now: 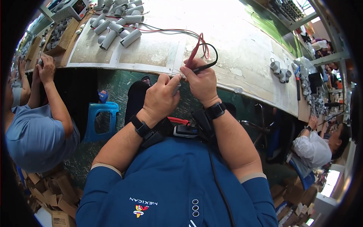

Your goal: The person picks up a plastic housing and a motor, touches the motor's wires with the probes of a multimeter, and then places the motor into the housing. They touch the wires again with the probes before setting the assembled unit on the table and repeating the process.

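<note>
My two hands meet at the near edge of the table. My right hand (202, 81) is closed around two test probes, a red probe (194, 52) pointing up and a black probe (205, 67) lying across the fingers. In the closed fingers of my left hand (160, 96) is a small grey plastic part (176, 90), mostly hidden by the hand. The probe tips come close to my left fingertips, but whether they touch the part cannot be made out. Red and black leads (170, 30) run from the probes leftward over the table.
Grey cylindrical housings (130, 38) lie heaped at the table's far left, near a boxy meter (72, 9) and a cardboard box (62, 36) of parts. More grey parts (280, 70) sit at the right. A small white cap (238, 90) rests at the near edge. Co-workers sit on both sides; a blue stool (101, 121) stands left.
</note>
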